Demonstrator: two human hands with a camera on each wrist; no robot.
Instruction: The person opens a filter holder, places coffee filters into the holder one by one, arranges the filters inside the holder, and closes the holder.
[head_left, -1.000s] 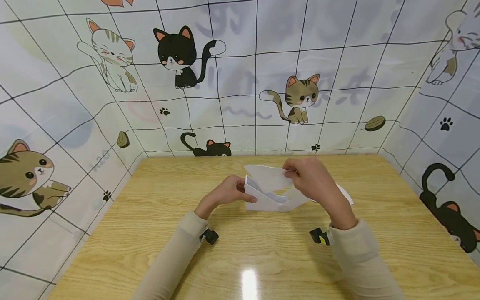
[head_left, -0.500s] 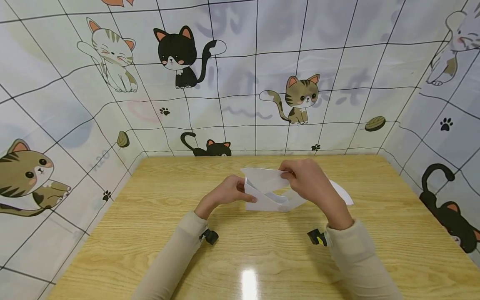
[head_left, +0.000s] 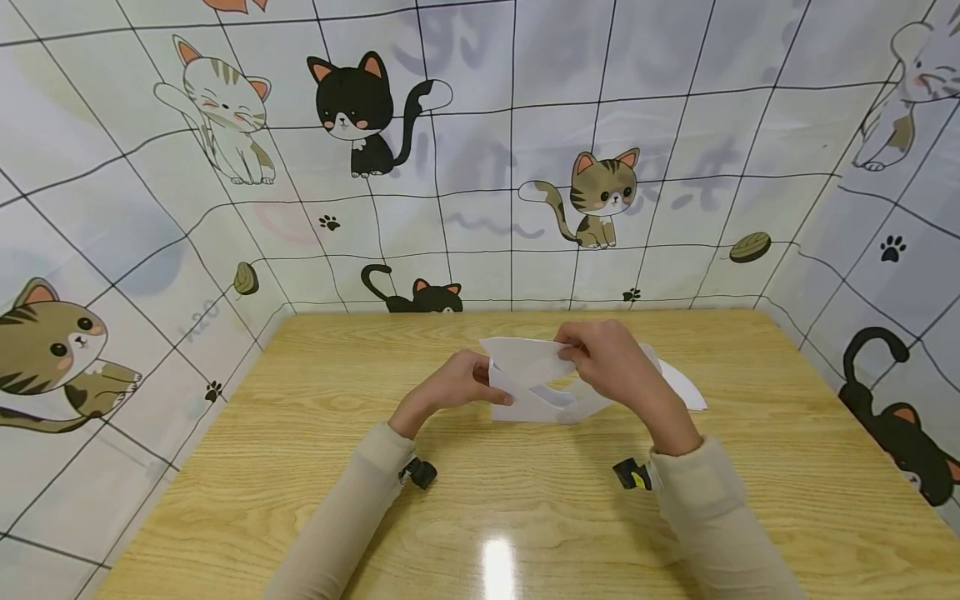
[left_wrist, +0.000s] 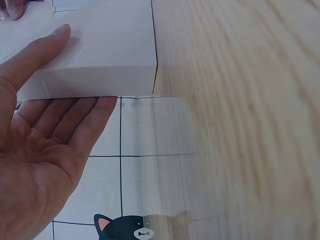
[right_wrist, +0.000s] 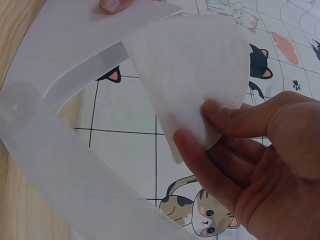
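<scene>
Cat-printed backdrop (head_left: 465,167), a white sheet with dark grid lines, rising behind and on both sides of the wooden table (head_left: 480,492). Two pale sleeves, the right sleeve (head_left: 723,512) and the left sleeve (head_left: 337,508), reach in over the near edge. The white paper carton (head_left: 521,406) is held over the far half of the table, close to its middle, between the two hands; whether its underside touches the wood cannot be told. From its right end a thin white strip (right_wrist: 110,190) extends beneath the right hand (head_left: 618,362). That hand pinches a rounded white flap (right_wrist: 190,70), thumb on one face and fingers on the other; the flap stands raised, its far corner overlapping the carton's slanting edge. The left hand (head_left: 459,379) grips the carton's left end, its thumb on the broad face and its other fingers at the opposite side. A curved white piece (head_left: 684,386) shows beyond the right wrist. A bright reflection (head_left: 498,571) marks the near tabletop. Below each wrist sits a black wrist camera (head_left: 422,473). A translucent disc (right_wrist: 20,107) lies where carton and strip meet.
</scene>
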